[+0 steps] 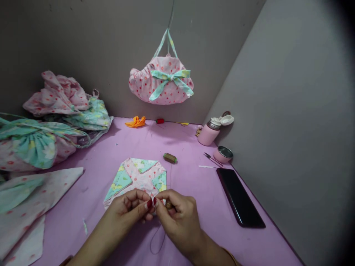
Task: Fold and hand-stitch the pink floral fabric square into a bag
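My left hand (pixel 134 207) is closed in a pinch, and a thin needle (pixel 151 196) sticks up from between its thumb and index finger. Right beside it, my right hand (pixel 177 212) pinches the dark thread (pixel 157 253), whose loop hangs down onto the table. The fingertips of both hands nearly meet. Behind them lies a folded piece of pink and mint printed fabric (pixel 140 177), its near edge partly hidden by my hands. A brown thread spool (pixel 170 158) rests just beyond the fabric, with a strand running toward my hands.
Bundled printed fabric (pixel 36 144) and loose cloth pieces (pixel 27 221) lie at left. A black phone (pixel 240 197), thread snips (pixel 213 159), a pink lid (pixel 223 154) and an open pink bottle (pixel 209 133) stand right. A pink bag (pixel 163 81) hangs against the back wall.
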Motion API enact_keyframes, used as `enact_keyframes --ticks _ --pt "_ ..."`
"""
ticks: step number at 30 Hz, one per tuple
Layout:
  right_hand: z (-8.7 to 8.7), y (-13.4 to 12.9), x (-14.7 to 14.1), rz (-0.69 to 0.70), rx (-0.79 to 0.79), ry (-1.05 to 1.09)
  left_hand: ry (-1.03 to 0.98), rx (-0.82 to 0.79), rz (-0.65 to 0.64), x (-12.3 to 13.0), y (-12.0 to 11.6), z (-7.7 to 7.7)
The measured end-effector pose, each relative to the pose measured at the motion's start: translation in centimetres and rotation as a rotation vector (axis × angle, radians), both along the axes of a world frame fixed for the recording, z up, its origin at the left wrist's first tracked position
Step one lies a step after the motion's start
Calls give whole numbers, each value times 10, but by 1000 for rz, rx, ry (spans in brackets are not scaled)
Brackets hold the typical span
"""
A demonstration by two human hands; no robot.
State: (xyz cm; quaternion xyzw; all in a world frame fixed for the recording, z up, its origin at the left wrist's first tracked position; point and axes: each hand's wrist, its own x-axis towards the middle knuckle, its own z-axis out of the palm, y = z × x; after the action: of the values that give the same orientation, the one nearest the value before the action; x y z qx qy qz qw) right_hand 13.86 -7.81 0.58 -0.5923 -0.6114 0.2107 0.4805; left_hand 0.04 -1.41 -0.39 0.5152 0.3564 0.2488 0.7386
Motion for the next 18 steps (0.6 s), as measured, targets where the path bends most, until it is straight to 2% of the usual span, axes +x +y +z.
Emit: enact_keyframes --ticks 8,18 --pt "1 1 -2 -6 -93 111 23 69 0 0 -1 -1" --pt "1 3 -3 9 -112 175 7 128 3 0 -2 0"
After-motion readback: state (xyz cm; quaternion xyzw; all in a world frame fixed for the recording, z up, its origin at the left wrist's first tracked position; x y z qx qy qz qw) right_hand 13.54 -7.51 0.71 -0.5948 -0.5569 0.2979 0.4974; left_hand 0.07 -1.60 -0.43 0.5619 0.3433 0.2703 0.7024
